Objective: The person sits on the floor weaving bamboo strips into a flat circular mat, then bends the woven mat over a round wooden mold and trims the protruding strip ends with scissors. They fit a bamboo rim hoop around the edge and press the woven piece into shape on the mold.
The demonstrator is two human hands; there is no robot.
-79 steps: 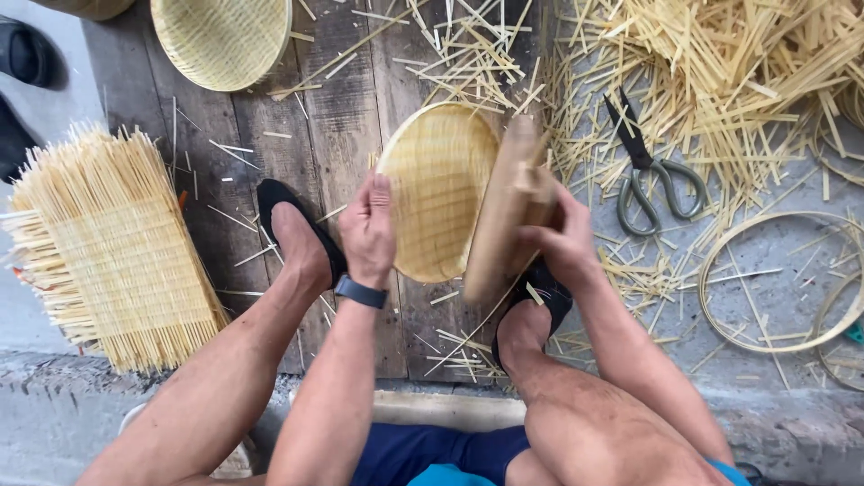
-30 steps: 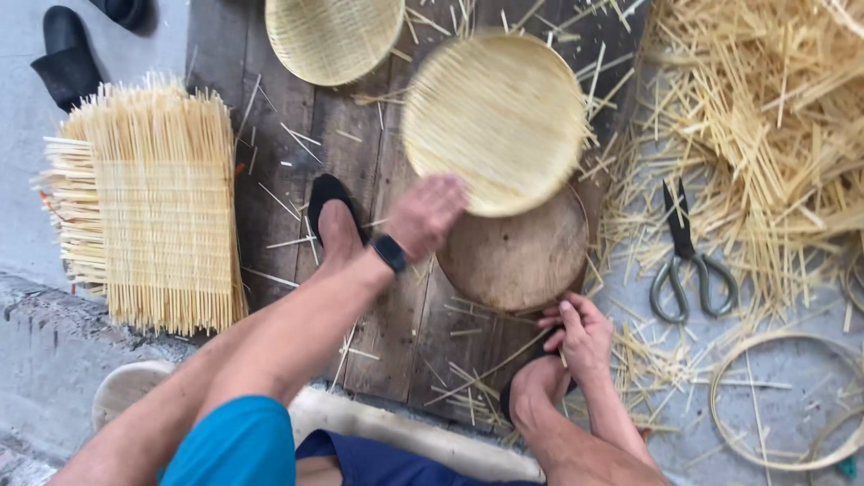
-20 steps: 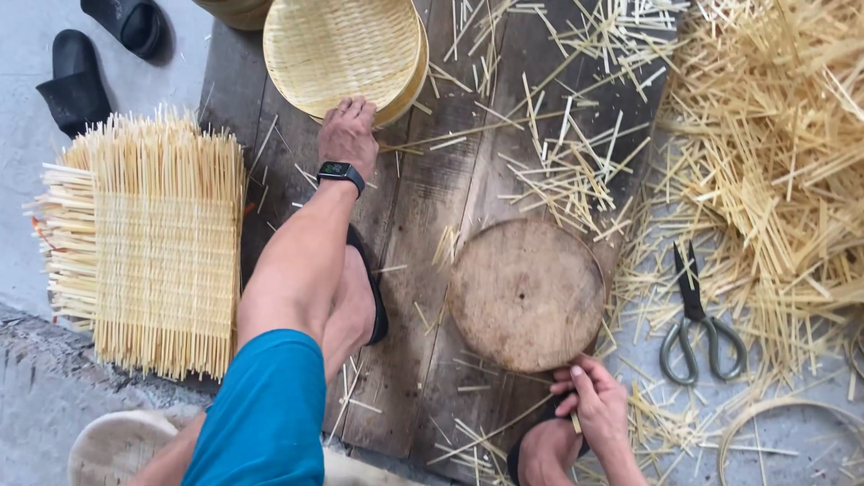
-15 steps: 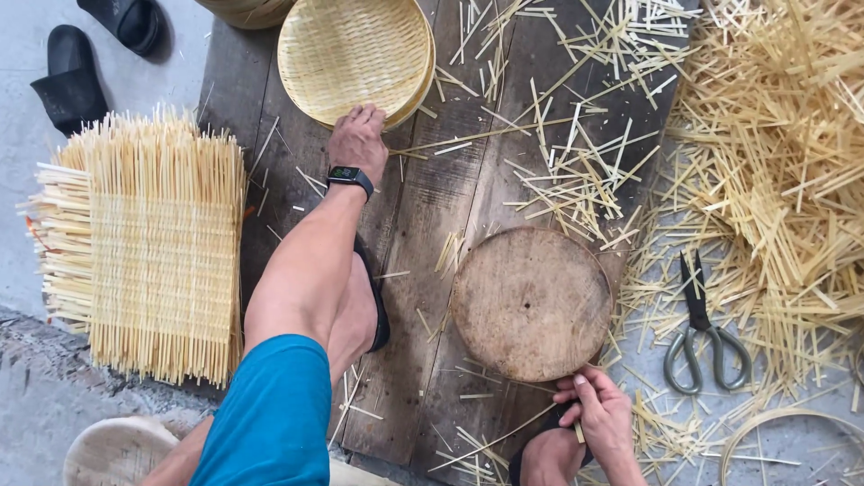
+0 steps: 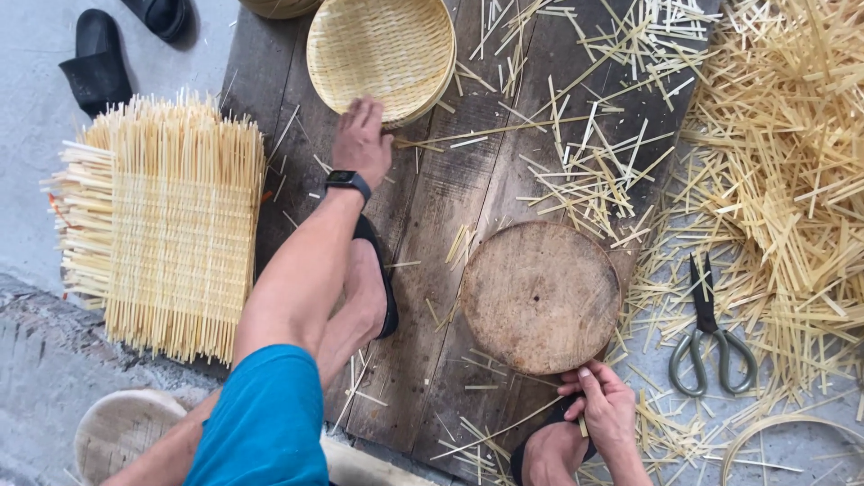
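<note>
the left hand (image 5: 362, 142) is stretched far forward, palm down on the dark plank board (image 5: 450, 297), its fingers straight and close together, the tips touching the near rim of the top woven tray (image 5: 380, 49); it grips nothing. that tray sits on a stack of like trays at the far end of the board. a black watch (image 5: 347, 181) sits on the left wrist. the right hand (image 5: 605, 412) is close to the body, at the near edge of the round wooden disc (image 5: 540, 297), which lies flat on the board; the thumb and fingers are pinched together at the disc's rim, though whether they clamp the rim itself or a sliver just beside it cannot be told. a square woven mat (image 5: 171, 225) with loose strip ends lies left of the board, partly over its edge. cut bamboo strips (image 5: 783, 171) are heaped to the right and scattered over the board. scissors (image 5: 711, 337) lie among them, right of the disc, well apart from the right hand. a bamboo hoop (image 5: 765, 432) shows in the lower right corner. black sandals (image 5: 94, 63) rest on the concrete at upper left.
</note>
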